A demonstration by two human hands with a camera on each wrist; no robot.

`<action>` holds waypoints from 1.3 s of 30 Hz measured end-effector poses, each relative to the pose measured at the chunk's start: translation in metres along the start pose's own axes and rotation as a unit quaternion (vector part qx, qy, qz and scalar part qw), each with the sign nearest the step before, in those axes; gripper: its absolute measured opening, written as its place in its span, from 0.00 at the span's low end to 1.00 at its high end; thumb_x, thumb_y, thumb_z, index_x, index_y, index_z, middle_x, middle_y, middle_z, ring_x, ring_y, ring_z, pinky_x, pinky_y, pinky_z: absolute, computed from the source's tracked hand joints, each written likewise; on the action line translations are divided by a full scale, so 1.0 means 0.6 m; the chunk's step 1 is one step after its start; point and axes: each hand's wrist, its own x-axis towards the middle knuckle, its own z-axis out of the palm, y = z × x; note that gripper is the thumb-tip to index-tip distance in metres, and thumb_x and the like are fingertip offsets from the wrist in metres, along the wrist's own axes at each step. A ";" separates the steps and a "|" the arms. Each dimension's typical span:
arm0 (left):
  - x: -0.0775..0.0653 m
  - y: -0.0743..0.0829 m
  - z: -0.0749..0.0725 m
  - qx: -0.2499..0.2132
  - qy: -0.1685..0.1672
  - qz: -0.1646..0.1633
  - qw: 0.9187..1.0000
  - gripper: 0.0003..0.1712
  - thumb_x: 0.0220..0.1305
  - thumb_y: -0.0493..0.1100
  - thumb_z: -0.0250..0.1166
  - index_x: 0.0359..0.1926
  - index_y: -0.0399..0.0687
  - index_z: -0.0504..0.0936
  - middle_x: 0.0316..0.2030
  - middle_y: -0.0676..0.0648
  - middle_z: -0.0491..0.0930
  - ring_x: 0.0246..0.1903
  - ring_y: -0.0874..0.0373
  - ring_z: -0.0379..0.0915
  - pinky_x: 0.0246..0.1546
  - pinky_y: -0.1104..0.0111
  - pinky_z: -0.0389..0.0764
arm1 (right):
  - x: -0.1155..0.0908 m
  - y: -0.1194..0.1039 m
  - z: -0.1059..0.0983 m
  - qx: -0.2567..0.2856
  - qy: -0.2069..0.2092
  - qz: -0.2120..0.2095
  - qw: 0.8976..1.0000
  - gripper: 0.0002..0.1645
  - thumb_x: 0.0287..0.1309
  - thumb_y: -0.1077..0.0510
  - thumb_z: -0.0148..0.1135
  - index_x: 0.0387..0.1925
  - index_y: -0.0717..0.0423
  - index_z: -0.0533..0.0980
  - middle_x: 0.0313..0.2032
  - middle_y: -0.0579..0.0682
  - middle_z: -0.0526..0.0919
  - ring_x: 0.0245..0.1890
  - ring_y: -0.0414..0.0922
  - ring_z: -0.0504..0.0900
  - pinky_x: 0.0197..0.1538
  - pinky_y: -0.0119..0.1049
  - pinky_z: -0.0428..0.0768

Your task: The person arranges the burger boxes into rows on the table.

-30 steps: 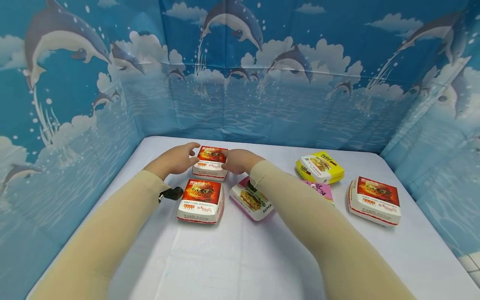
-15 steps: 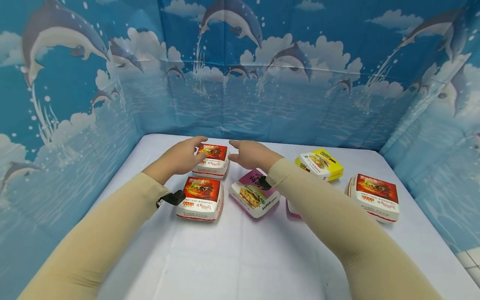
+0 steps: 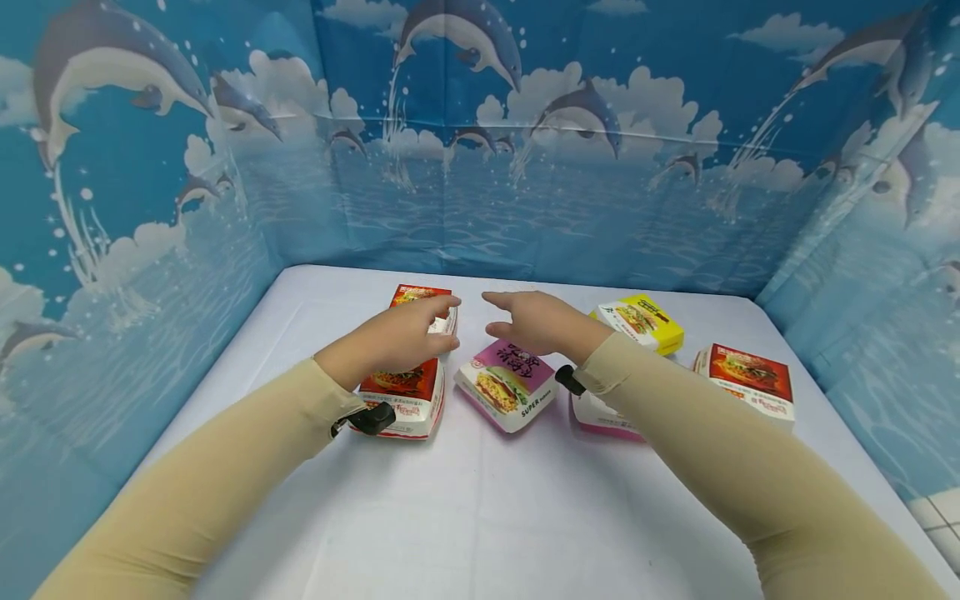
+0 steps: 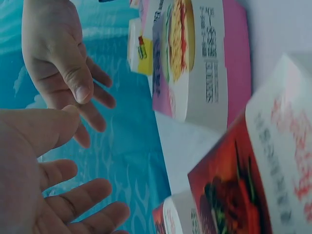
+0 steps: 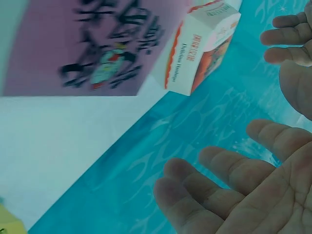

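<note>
We see the left hand and right hand apart, fingers relaxed, gripping nothing. The purple burger box sits cornerwise on the tabletop, at four o'clock from the left, seven from the nearer right.

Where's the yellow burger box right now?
In the head view, the yellow burger box sits right of centre, between the right hand and the rightmost red-and-white box.

A red-topped burger box sits behind a matching box, near an angled purple-topped box.
</note>
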 end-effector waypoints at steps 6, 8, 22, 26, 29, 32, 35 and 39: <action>0.007 0.028 0.021 0.024 -0.036 0.022 0.999 0.45 0.75 0.61 0.64 0.83 0.58 0.56 0.74 0.44 0.72 0.74 0.48 0.69 0.75 0.47 0.69 | -0.021 0.027 0.012 -0.009 -0.005 0.000 1.000 0.44 0.75 0.40 0.60 0.84 0.38 0.54 0.81 0.52 0.61 0.80 0.56 0.64 0.78 0.60 0.65; 0.009 0.035 0.027 0.033 -0.044 0.025 0.998 0.45 0.74 0.61 0.64 0.84 0.57 0.56 0.75 0.44 0.71 0.74 0.48 0.68 0.75 0.47 0.68 | -0.026 0.034 0.015 -0.009 -0.010 0.001 1.000 0.45 0.75 0.41 0.61 0.84 0.38 0.54 0.82 0.53 0.59 0.81 0.57 0.61 0.79 0.60 0.63; 0.027 0.055 0.062 0.055 -0.089 0.000 0.995 0.49 0.71 0.62 0.66 0.84 0.59 0.54 0.81 0.48 0.62 0.80 0.51 0.58 0.80 0.50 0.61 | -0.050 0.076 0.039 0.033 -0.049 0.026 0.998 0.49 0.70 0.39 0.66 0.84 0.32 0.53 0.82 0.50 0.60 0.81 0.58 0.60 0.79 0.63 0.62; 0.031 0.058 0.068 0.065 -0.090 0.001 0.994 0.50 0.70 0.63 0.66 0.84 0.58 0.55 0.81 0.47 0.62 0.79 0.51 0.59 0.79 0.50 0.62 | -0.057 0.084 0.045 0.049 -0.060 0.030 0.997 0.50 0.68 0.37 0.68 0.84 0.32 0.54 0.81 0.52 0.62 0.81 0.58 0.61 0.78 0.63 0.63; 0.033 0.060 0.070 0.068 -0.091 0.002 0.994 0.50 0.70 0.62 0.67 0.84 0.58 0.55 0.80 0.47 0.63 0.78 0.51 0.61 0.79 0.50 0.62 | -0.060 0.088 0.049 0.055 -0.067 0.030 0.996 0.50 0.68 0.37 0.68 0.84 0.32 0.54 0.80 0.53 0.63 0.79 0.58 0.63 0.78 0.62 0.64; 0.034 0.061 0.072 0.069 -0.091 0.002 0.993 0.50 0.70 0.61 0.68 0.84 0.58 0.56 0.80 0.47 0.64 0.78 0.51 0.62 0.79 0.51 0.63 | -0.064 0.090 0.054 0.058 -0.073 0.031 0.995 0.50 0.68 0.37 0.68 0.84 0.32 0.55 0.79 0.55 0.65 0.77 0.57 0.67 0.77 0.61 0.67; 0.036 0.061 0.076 0.069 -0.092 0.005 0.993 0.49 0.70 0.60 0.68 0.84 0.57 0.56 0.79 0.46 0.65 0.77 0.51 0.64 0.78 0.51 0.64 | -0.066 0.091 0.058 0.060 -0.074 0.025 0.995 0.50 0.67 0.37 0.69 0.83 0.32 0.55 0.78 0.56 0.67 0.76 0.57 0.68 0.77 0.60 0.67; 0.039 0.059 0.081 0.075 -0.094 0.010 0.993 0.49 0.70 0.59 0.69 0.84 0.56 0.56 0.78 0.45 0.66 0.76 0.51 0.64 0.78 0.52 0.64 | -0.068 0.091 0.062 0.063 -0.069 0.011 0.996 0.51 0.66 0.37 0.69 0.83 0.33 0.56 0.78 0.55 0.68 0.77 0.57 0.68 0.78 0.60 0.66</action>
